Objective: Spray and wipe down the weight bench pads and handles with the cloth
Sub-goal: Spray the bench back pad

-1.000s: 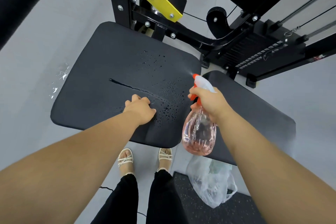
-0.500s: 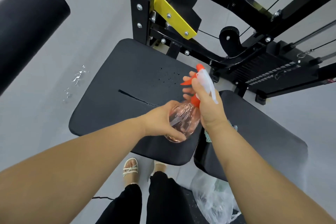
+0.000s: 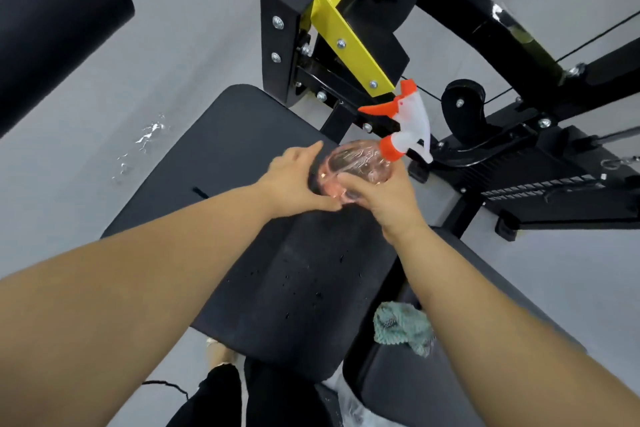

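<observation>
L hand (image 3: 294,180): fingers straight & spread, laid against left side of spray bottle (image 3: 360,166). R hand (image 3: 388,204): fingers curled round its pink body. I see bottle held over far end of seat pad (image 3: 242,156), spray head up. Droplets on pad's near half. Cloth (image 3: 394,328) bunched on adjacent pad (image 3: 398,388), partly behind R forearm.

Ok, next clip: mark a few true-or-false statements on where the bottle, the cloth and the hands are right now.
1. The right hand grips the spray bottle by its pink body. True.
2. The left hand holds the cloth. False: the cloth lies on the right pad, and neither hand holds it.
3. Droplets sit on the left pad. True.
4. The bottle's trigger is blue. False: it is orange.
</observation>
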The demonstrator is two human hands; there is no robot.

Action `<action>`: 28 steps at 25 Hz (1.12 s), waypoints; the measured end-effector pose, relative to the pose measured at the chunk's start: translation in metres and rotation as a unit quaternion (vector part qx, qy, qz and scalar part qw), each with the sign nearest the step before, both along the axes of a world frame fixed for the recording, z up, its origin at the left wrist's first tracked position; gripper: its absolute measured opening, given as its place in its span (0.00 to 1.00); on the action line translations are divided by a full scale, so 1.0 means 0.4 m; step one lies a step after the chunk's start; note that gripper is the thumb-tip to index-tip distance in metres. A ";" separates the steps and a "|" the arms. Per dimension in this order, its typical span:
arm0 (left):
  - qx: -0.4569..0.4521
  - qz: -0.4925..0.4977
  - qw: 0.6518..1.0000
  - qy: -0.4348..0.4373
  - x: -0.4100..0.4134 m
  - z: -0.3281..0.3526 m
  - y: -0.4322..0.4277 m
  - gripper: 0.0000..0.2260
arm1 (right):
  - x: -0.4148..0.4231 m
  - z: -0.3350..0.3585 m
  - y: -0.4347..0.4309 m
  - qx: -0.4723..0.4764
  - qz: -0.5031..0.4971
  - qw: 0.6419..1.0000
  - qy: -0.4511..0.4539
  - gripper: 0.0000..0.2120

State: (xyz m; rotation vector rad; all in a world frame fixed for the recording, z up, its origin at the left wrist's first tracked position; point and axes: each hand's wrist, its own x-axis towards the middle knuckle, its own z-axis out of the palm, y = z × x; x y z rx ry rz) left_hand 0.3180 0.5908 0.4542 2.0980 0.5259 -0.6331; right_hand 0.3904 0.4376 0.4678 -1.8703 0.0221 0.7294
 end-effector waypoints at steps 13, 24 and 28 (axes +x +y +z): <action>0.173 -0.005 0.935 0.309 0.068 -0.147 0.032 0.61 | 0.342 -0.240 0.208 -0.009 -0.104 0.994 -0.038 0.37; 0.169 0.014 0.943 0.285 0.055 -0.167 0.031 0.62 | 0.391 -0.260 0.224 -0.012 -0.074 0.996 -0.044 0.43; 0.161 0.030 0.950 0.264 0.052 -0.171 0.035 0.61 | 0.343 -0.237 0.197 -0.071 -0.111 0.989 -0.067 0.47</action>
